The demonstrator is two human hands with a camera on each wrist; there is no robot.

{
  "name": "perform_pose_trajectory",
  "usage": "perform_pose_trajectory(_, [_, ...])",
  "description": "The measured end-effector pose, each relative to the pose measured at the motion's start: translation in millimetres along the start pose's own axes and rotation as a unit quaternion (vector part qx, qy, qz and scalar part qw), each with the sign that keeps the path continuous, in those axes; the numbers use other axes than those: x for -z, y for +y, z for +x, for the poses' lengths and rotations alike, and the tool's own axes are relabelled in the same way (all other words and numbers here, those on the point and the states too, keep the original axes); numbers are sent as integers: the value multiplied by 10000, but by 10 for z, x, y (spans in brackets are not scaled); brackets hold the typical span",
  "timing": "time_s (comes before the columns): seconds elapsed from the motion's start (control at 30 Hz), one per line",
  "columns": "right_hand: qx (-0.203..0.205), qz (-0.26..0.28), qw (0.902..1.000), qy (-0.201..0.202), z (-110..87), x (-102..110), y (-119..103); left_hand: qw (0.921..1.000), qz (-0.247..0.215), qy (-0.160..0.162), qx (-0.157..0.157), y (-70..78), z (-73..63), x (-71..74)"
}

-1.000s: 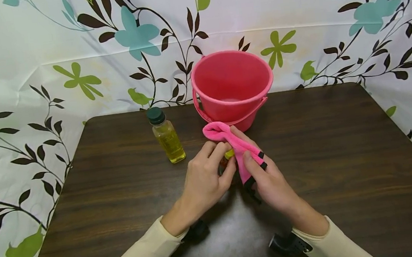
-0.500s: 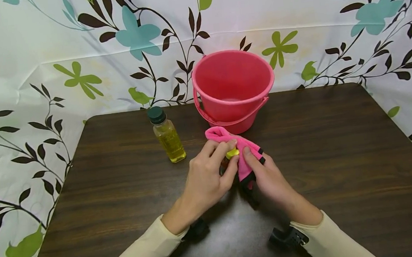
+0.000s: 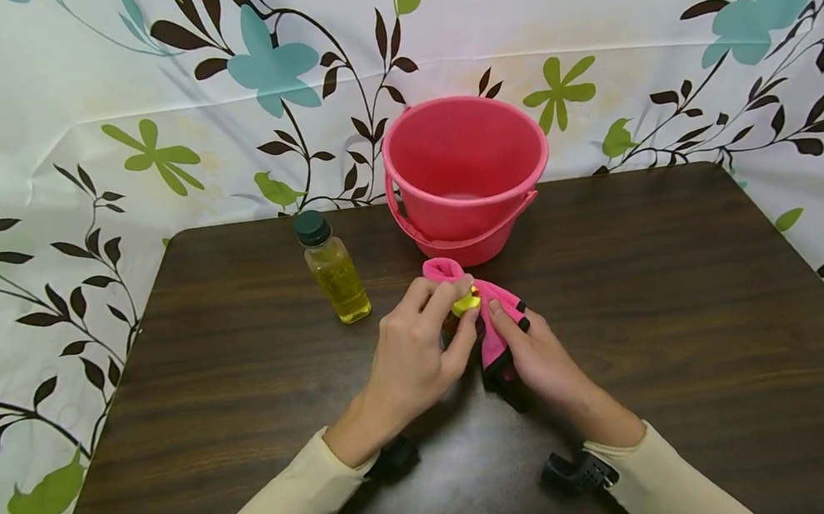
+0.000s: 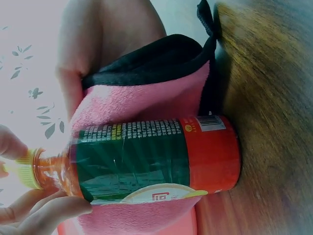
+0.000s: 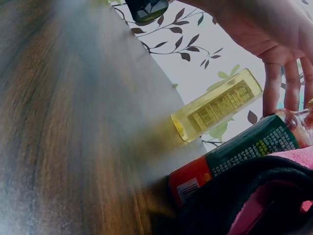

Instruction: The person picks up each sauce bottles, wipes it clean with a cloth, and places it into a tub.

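My left hand (image 3: 410, 349) holds a bottle at its yellow cap (image 3: 466, 305) and neck, thumb and fingers curled round it. The bottle (image 4: 132, 161) has a green and red label and stands upright on the table; the left hand hides most of it in the head view. My right hand (image 3: 547, 364) grips a folded pink cloth (image 3: 493, 339) with black edging, thumb on top. In the left wrist view the cloth lies against the bottle's side, bunched behind it. Some right-hand fingers are hidden by the cloth.
A pink bucket (image 3: 464, 151) with its handle down stands at the table's back, just beyond the hands. To the left stands a clear bottle of yellow liquid (image 3: 339, 277) with a dark green cap. The brown table (image 3: 688, 303) meets a patterned sheet (image 3: 626, 0) behind.
The cloth and right hand have shifted slightly; the cloth's upper end is lower and further right. More of the yellow cap shows. The left hand has edged slightly right, keeping its hold.
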State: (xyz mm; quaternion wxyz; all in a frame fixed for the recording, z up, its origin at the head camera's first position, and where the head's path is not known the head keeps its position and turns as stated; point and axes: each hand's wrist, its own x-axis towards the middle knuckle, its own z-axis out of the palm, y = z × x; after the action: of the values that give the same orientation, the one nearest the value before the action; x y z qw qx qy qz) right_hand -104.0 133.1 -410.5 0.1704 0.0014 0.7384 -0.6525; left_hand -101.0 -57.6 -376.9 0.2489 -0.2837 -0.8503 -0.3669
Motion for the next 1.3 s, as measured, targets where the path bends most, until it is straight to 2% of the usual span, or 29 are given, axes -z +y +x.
perform_pose_trajectory(0.23, [-195,-137,9995,217,25,-4,44,10000,29,40,3,-4,12,-2])
perform_pose_trajectory(0.4, [-39,-516,9982,307,56,-13,75,10000,34,56,-7,-7,23,1])
perform_pose_trajectory(0.7, [313,-1094,9933,204,167,-1,89,9999,127,13,-16,-23,58,33])
perform_pose_trajectory(0.93, [227,-1275,9913,222,181,14,106,9998,180,20,-18,-14,48,23])
perform_pose_trajectory(1.1, [-144,-884,9951,421,133,-21,68,9999,140,17,-26,-8,43,11])
perform_pose_trajectory(1.2, [-433,-327,9973,497,83,-52,1,10000,90,1,-23,-7,42,1])
perform_pose_trajectory(1.3, [-391,180,9985,334,27,-73,-73,10000,46,1,-37,-5,36,-10])
